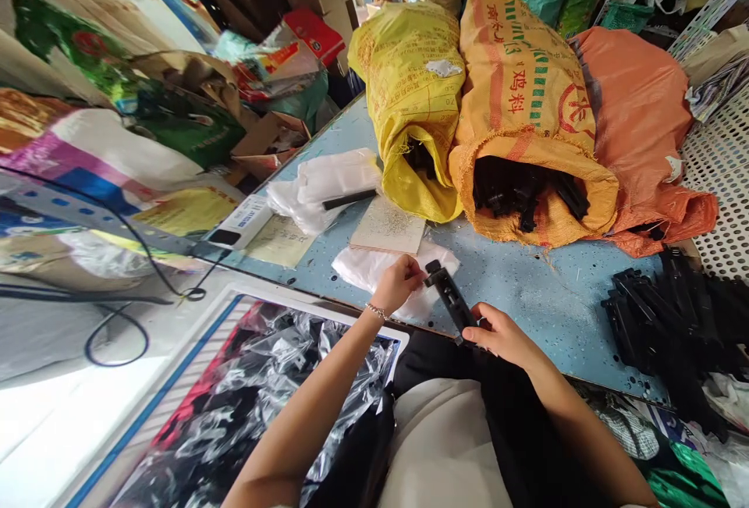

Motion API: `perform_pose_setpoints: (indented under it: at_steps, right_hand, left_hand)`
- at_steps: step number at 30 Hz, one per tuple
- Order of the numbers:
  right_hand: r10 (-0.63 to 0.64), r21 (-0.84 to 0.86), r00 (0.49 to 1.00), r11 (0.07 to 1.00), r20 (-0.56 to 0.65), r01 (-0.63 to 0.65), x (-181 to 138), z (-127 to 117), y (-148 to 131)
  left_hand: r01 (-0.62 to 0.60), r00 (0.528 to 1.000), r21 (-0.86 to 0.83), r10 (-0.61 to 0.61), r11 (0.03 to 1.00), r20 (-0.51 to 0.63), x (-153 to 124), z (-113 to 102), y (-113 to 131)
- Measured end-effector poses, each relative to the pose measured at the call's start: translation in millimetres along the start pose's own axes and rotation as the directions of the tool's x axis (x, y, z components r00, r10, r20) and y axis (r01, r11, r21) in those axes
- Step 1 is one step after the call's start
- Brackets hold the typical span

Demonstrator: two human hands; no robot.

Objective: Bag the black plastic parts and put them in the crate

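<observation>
My right hand (497, 334) grips the near end of a long black plastic part (449, 295), holding it over the front edge of the blue speckled table (527, 289). My left hand (399, 282), a bracelet at its wrist, pinches at the far end of the same part, just above a white plastic bag (368, 268) lying on the table. Whether those fingers hold a small piece there is hidden.
A yellow sack (409, 79) and an orange sack (520, 102) lie open with black parts inside. A pile of black parts (661, 313) sits at the right. Card and another white bag (328, 188) lie behind. A bin lined with clear plastic (263, 399) stands at lower left.
</observation>
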State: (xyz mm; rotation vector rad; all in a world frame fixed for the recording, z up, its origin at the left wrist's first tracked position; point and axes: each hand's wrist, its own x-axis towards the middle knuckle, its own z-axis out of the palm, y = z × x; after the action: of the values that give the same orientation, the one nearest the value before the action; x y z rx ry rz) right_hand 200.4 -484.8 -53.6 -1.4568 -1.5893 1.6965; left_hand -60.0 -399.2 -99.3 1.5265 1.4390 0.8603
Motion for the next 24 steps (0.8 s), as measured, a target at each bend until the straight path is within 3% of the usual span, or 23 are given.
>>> perform_pose_setpoints:
  at_steps: [2,4,9,12,17,19,21,24]
  right_hand:
    - [-0.044,-0.246,0.997,0.969,-0.066,0.027,0.9,-1.9,-3.1]
    - [-0.052,-0.368,0.992,0.93,-0.111,0.007,0.2,-4.3,-5.3]
    - [-0.044,-0.286,0.997,0.958,-0.063,0.024,-1.7,-4.4,-9.6]
    - [-0.013,-0.266,1.0,0.964,-0.022,0.007,2.2,-1.4,-9.1]
    - [-0.009,-0.278,0.997,0.961,-0.072,-0.012,6.8,-5.4,-4.4]
    - [0.02,-0.165,0.999,0.986,-0.027,-0.024,11.9,-3.9,-2.8]
    - [0.079,0.09,0.996,0.993,0.046,-0.083,20.5,2.3,0.0]
    - [0.074,0.498,0.99,0.858,0.119,-0.124,32.5,17.4,5.7]
  left_hand:
    - [-0.074,0.997,0.108,0.077,0.991,-0.029,-1.9,-3.3,0.3]
    - [-0.136,0.989,0.18,0.143,0.974,-0.031,-4.6,-6.6,0.4]
    - [-0.329,0.937,0.431,0.346,0.84,0.042,-10.4,-5.5,-3.9]
    - [-0.315,0.94,0.487,0.34,0.814,0.04,-10.6,-5.2,-6.9]
    - [-0.36,0.917,0.521,0.396,0.774,0.044,-18.7,-6.9,-2.5]
    - [-0.441,0.88,0.519,0.467,0.732,0.088,-29.8,-0.4,5.3]
    - [-0.559,0.811,0.501,0.561,0.661,0.164,-45.4,9.9,16.1]
    - [-0.681,0.714,0.445,0.662,0.582,0.228,-69.2,22.1,31.4]
